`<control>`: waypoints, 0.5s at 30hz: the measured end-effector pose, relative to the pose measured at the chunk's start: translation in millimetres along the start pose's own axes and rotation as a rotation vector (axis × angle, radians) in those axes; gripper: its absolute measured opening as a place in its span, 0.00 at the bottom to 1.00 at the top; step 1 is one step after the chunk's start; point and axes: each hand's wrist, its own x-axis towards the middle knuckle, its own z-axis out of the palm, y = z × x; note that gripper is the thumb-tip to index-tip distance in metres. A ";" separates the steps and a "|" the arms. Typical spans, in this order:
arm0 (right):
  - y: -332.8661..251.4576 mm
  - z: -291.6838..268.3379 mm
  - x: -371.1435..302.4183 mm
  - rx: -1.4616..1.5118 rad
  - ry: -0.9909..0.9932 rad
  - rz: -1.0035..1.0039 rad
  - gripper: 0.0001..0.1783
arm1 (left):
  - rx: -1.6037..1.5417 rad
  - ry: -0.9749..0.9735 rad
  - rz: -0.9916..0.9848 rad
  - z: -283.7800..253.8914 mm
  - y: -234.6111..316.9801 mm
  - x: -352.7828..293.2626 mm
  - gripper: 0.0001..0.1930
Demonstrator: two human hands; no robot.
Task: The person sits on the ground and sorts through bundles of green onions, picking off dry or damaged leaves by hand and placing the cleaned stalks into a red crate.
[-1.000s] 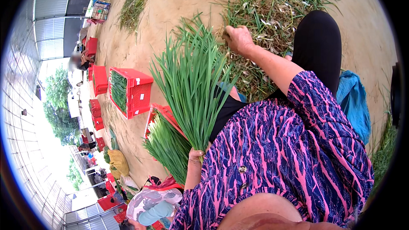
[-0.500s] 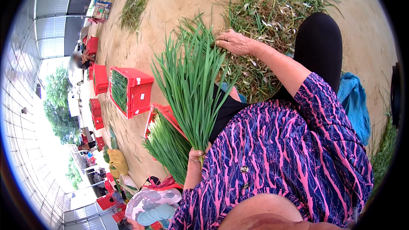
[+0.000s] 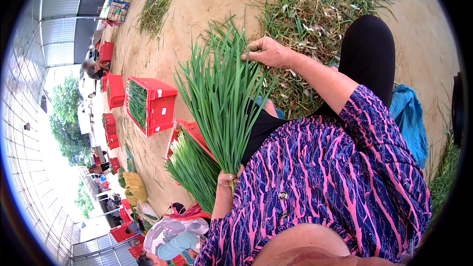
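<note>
My left hand point(image 3: 227, 179) is closed round the stem ends of a large bunch of green garlic chives point(image 3: 224, 103), whose long flat leaves fan out away from me. At the far right part of the leaf tips, my right hand point(image 3: 268, 52) has its thumb and forefinger pinched together on a chive leaf. Beside the bunch, to the left, more chives point(image 3: 192, 167) with pale stem ends lie in a red crate point(image 3: 197, 135). A heap of discarded leaves and trimmings point(image 3: 308, 24) lies on the ground beyond my right hand.
Another red crate point(image 3: 161, 110) filled with greens stands to the left, with more crates point(image 3: 116, 91) behind it. A smaller pile of trimmings point(image 3: 156, 9) lies farther off. A person in a patterned top point(image 3: 172, 234) is close by at lower left. A yellow sack point(image 3: 135, 187) stands past them.
My right hand has shifted slightly down and left along the leaf tips, its thumb and forefinger now pinched. My left hand keeps its hold. The nearby person has moved a little.
</note>
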 end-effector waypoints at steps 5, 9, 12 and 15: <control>10.6 15.3 1.9 -0.442 0.323 -0.333 0.08 | 0.002 0.006 -0.008 0.7 1.3 0.8 0.26; 7.2 22.5 -0.1 -0.689 0.435 -0.358 0.04 | -0.002 0.014 -0.001 1.1 0.3 -1.8 0.26; 12.2 22.7 3.9 -0.599 0.617 -0.272 0.06 | 0.000 0.009 -0.001 1.6 1.2 1.3 0.26; 24.4 -17.5 20.7 -0.219 0.758 -0.023 0.13 | 0.002 0.012 -0.002 2.9 1.8 2.6 0.26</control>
